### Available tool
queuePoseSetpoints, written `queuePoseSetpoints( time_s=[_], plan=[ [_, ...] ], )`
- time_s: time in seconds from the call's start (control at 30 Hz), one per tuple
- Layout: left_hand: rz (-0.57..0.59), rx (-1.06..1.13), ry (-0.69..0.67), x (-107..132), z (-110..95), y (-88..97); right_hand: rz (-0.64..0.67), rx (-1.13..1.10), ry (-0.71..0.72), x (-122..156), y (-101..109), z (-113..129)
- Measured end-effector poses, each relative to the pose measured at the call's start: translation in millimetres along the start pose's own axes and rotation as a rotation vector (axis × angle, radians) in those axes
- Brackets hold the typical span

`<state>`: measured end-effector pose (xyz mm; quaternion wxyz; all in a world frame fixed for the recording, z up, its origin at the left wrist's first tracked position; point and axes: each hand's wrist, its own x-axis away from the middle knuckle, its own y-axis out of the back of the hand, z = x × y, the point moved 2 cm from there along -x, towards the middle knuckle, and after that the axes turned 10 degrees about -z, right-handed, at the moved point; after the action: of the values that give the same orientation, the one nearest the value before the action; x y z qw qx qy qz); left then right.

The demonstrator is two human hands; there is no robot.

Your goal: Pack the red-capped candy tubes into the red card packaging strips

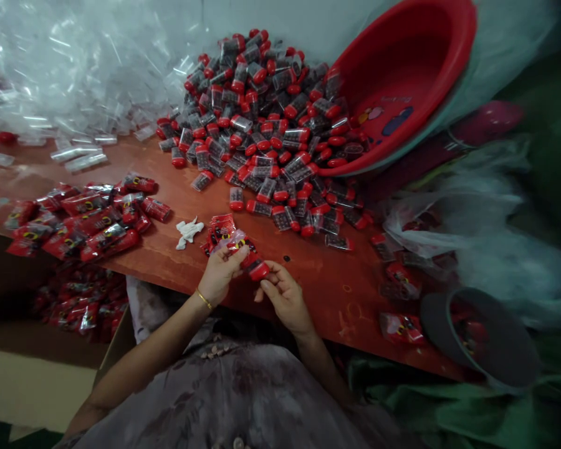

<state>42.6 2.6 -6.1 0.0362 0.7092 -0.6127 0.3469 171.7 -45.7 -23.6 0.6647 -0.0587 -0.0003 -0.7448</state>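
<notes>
My left hand [220, 273] pinches a small clear packet [236, 242] with red printing at the near edge of the reddish table [177, 187]. My right hand [284, 298] grips a red-capped little container [258, 269] whose end meets the packet's mouth. Both hands are closed on these things. Just behind them lies a short stack of red printed labels [220, 226]. A gold bangle sits on my left wrist.
A big heap of red-capped containers [266, 118] spills from a tilted red basin [402, 81]. Filled red packets [84, 221] lie at the left, more in a box [81, 302] below. Clear plastic sleeves [75, 81] pile at the back left. A white scrap [187, 232] lies nearby. A dark bowl [486, 340] stands at the right.
</notes>
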Motion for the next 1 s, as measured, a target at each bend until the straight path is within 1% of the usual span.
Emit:
queuePoseSetpoints(
  time_s=[0.13, 0.2, 0.27, 0.37, 0.47, 0.57, 0.63, 0.7, 0.77, 0.8, 0.87, 0.93, 1.0],
  plan=[
    [0.072, -0.045, 0.124, 3.9, 3.2, 0.0, -0.132, 0.097, 0.057, -5.9, 4.0, -1.7],
    [0.097, -0.066, 0.150, 5.6, 6.4, 1.0, -0.135, 0.150, 0.092, -11.3, 3.3, 0.3],
    [0.102, -0.072, 0.152, 5.5, 8.7, 3.8, -0.091, 0.190, 0.115, -16.1, 1.0, 3.4],
    [0.084, -0.071, 0.098, 2.4, 9.1, 10.4, -0.051, 0.257, 0.141, -18.9, -4.1, 5.2],
    [0.048, -0.073, 0.031, 0.1, 7.6, 18.2, -0.115, 0.333, 0.211, -16.6, -11.5, 0.0],
    [0.045, -0.085, -0.019, 0.3, 5.7, 26.0, -0.168, 0.408, 0.304, -13.9, -23.3, -9.3],
    [0.041, -0.117, -0.059, -0.4, 3.0, 32.7, -0.156, 0.472, 0.367, -14.6, -33.0, -14.0],
    [0.025, -0.161, -0.105, -4.2, -3.8, 43.9, -0.131, 0.542, 0.431, -17.4, -41.0, -15.8],
    [-0.045, -0.238, -0.180, -11.1, -18.9, 64.4, -0.122, 0.583, 0.479, -21.5, -43.7, -15.8],
    [-0.114, -0.299, -0.237, -14.7, -30.8, 79.3, -0.122, 0.585, 0.483, -23.7, -42.3, -16.1],
    [-0.332, -0.497, -0.373, -18.9, -62.6, 117.5, -0.132, 0.565, 0.461, -27.0, -34.0, -17.8],
    [-0.555, -0.746, -0.505, -16.1, -100.6, 159.7, -0.144, 0.556, 0.416, -27.6, -20.4, -21.1],
    [-0.806, -1.110, -0.557, -7.5, -136.7, 197.8, -0.164, 0.567, 0.375, -25.1, -5.5, -24.7]
  ],
)
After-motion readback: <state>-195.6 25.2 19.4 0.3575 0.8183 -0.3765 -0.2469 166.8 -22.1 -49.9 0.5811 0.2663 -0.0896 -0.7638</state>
